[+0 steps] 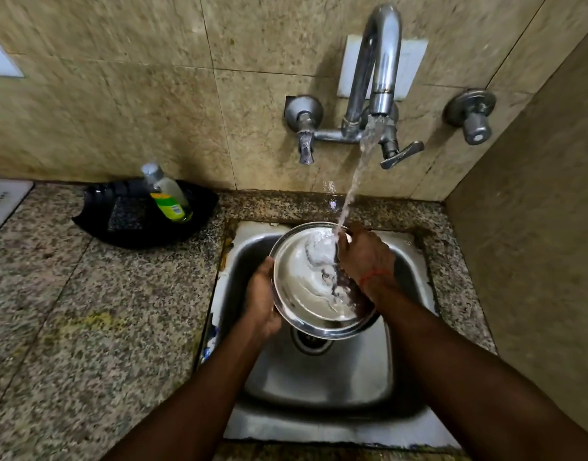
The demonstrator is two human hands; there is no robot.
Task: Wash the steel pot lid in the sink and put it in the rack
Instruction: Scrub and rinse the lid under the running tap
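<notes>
Both hands are at the steel pot lid (306, 291), held tilted over the sink (322, 380). The left hand (262, 294) grips its left rim. The right hand (366, 257) lies over the right edge with fingers at the wet face; whether it grips or rubs I cannot tell. Rinsing looks to be the step in hand, as water (356, 181) from the tap (382, 61) strikes the hollow side. Next, probably a turn to rinse the other face; no rack is in view. The lid is bright, shiny and slick.
</notes>
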